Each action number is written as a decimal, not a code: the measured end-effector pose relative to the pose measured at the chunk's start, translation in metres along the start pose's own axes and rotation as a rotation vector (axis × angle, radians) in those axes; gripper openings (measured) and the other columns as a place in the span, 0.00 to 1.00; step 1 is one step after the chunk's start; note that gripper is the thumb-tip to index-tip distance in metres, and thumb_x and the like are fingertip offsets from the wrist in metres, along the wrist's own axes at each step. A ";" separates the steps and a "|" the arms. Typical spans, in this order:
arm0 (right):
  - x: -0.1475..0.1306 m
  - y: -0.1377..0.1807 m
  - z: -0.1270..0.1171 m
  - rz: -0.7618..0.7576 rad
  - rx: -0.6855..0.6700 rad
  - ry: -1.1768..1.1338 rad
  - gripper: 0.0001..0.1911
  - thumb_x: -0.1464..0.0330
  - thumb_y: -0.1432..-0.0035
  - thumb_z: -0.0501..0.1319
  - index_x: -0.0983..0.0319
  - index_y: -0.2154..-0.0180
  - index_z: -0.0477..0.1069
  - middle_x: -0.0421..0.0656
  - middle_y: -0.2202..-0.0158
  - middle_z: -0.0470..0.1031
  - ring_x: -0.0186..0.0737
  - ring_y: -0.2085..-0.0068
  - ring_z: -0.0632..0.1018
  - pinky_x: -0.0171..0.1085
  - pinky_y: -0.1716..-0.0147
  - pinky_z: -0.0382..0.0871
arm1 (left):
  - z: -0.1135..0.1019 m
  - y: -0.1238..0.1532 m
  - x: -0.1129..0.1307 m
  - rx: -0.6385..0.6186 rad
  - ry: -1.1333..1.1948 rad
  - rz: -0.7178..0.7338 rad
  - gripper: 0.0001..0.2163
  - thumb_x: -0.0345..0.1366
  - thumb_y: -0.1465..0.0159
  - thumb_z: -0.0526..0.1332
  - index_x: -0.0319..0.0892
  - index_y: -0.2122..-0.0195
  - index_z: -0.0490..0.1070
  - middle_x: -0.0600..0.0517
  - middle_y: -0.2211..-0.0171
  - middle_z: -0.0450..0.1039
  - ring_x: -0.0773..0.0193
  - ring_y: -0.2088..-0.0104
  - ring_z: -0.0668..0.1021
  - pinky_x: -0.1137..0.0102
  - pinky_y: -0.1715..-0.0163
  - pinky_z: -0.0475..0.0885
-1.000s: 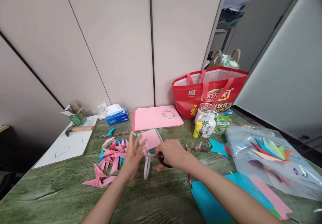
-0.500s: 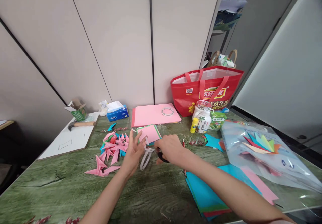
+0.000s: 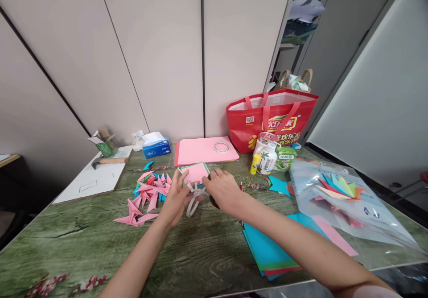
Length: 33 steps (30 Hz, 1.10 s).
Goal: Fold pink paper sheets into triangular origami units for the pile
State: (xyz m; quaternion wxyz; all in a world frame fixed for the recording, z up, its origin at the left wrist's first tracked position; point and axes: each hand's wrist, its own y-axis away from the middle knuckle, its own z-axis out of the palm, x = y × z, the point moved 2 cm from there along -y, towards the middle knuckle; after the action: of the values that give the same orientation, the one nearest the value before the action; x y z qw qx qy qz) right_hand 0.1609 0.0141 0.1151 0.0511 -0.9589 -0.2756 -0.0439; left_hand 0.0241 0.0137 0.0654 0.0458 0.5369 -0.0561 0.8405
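Note:
My left hand (image 3: pixel 175 200) pinches a curling white strip (image 3: pixel 192 202) that droops in a loop toward the green table (image 3: pixel 100 240); its other fingers are spread. My right hand (image 3: pixel 223 190) is closed around dark-handled scissors (image 3: pixel 212 200), whose blades meet the strip between my hands. Just beyond my fingers lies a small stack of pink and green paper squares (image 3: pixel 196 172). Left of my left hand is a heap of folded pink, red and blue paper pieces (image 3: pixel 147 195).
A big pink sheet (image 3: pixel 203 151) with a tape ring (image 3: pixel 221 146) lies at the back. A red bag (image 3: pixel 270 119), bottles and a glue stick (image 3: pixel 255 164) stand right. Coloured sheets (image 3: pixel 270 253) and a plastic bag (image 3: pixel 337 200) lie right; tissue box (image 3: pixel 155 147), hammer (image 3: pixel 109 160), white board (image 3: pixel 92 182) left.
The view has tilted, so everything sits higher in the frame. My hands have come closer together over the small paper stack, and the hanging strip loop looks shorter.

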 end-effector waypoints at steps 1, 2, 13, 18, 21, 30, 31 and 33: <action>0.000 0.000 0.001 0.011 -0.015 -0.012 0.19 0.70 0.55 0.62 0.66 0.59 0.65 0.53 0.61 0.70 0.50 0.58 0.70 0.39 0.65 0.63 | 0.000 0.000 0.000 -0.004 0.027 -0.004 0.32 0.30 0.43 0.59 0.61 0.43 0.43 0.50 0.39 0.45 0.58 0.52 0.70 0.61 0.63 0.74; 0.000 0.000 0.004 0.020 -0.041 -0.034 0.21 0.67 0.56 0.63 0.65 0.58 0.64 0.53 0.60 0.70 0.50 0.58 0.70 0.39 0.65 0.63 | -0.001 0.000 -0.001 -0.003 0.053 -0.011 0.32 0.30 0.43 0.59 0.60 0.43 0.44 0.49 0.39 0.45 0.58 0.51 0.69 0.60 0.62 0.73; 0.023 0.010 0.038 0.134 -0.099 -0.171 0.26 0.62 0.60 0.66 0.62 0.57 0.63 0.50 0.60 0.70 0.50 0.58 0.71 0.40 0.62 0.59 | -0.024 -0.002 0.001 0.107 0.216 0.063 0.26 0.34 0.42 0.58 0.59 0.46 0.50 0.51 0.40 0.50 0.51 0.44 0.60 0.48 0.57 0.68; 0.055 0.016 0.068 0.289 -0.217 -0.219 0.27 0.61 0.63 0.68 0.61 0.59 0.65 0.48 0.62 0.72 0.48 0.61 0.73 0.37 0.66 0.60 | -0.031 -0.003 0.005 0.105 0.188 0.079 0.25 0.35 0.42 0.58 0.60 0.46 0.50 0.51 0.41 0.52 0.51 0.47 0.64 0.46 0.58 0.67; 0.070 0.013 0.085 0.294 -0.266 -0.261 0.24 0.59 0.59 0.65 0.59 0.59 0.65 0.43 0.67 0.74 0.42 0.65 0.75 0.32 0.73 0.59 | -0.032 -0.003 -0.003 0.096 0.186 0.049 0.24 0.35 0.41 0.56 0.59 0.45 0.49 0.49 0.42 0.54 0.51 0.48 0.67 0.45 0.58 0.66; 0.086 -0.004 0.092 0.147 -0.305 -0.220 0.23 0.80 0.64 0.63 0.59 0.62 0.69 0.45 0.63 0.74 0.44 0.61 0.74 0.33 0.68 0.61 | -0.044 -0.008 -0.010 -0.044 0.268 -0.036 0.17 0.41 0.39 0.51 0.49 0.48 0.57 0.43 0.46 0.62 0.49 0.47 0.65 0.44 0.54 0.61; 0.086 -0.005 0.090 0.140 -0.297 -0.207 0.21 0.80 0.62 0.62 0.60 0.63 0.70 0.46 0.63 0.73 0.45 0.60 0.74 0.34 0.67 0.61 | -0.046 -0.009 -0.010 -0.057 0.282 -0.054 0.17 0.42 0.39 0.51 0.49 0.48 0.58 0.43 0.46 0.61 0.49 0.47 0.64 0.44 0.54 0.60; 0.084 -0.007 0.084 0.141 -0.272 -0.183 0.15 0.80 0.57 0.59 0.62 0.64 0.72 0.50 0.64 0.73 0.47 0.59 0.73 0.37 0.64 0.61 | -0.049 -0.010 -0.012 -0.073 0.310 -0.070 0.17 0.43 0.39 0.51 0.47 0.50 0.60 0.43 0.45 0.61 0.49 0.45 0.63 0.44 0.53 0.59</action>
State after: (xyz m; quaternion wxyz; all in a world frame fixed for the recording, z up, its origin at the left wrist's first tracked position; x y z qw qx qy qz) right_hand 0.2327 0.0745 0.0413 -0.1013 -0.9739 -0.2026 0.0103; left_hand -0.0135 0.0304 0.0346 0.1027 0.4006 -0.0599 0.9085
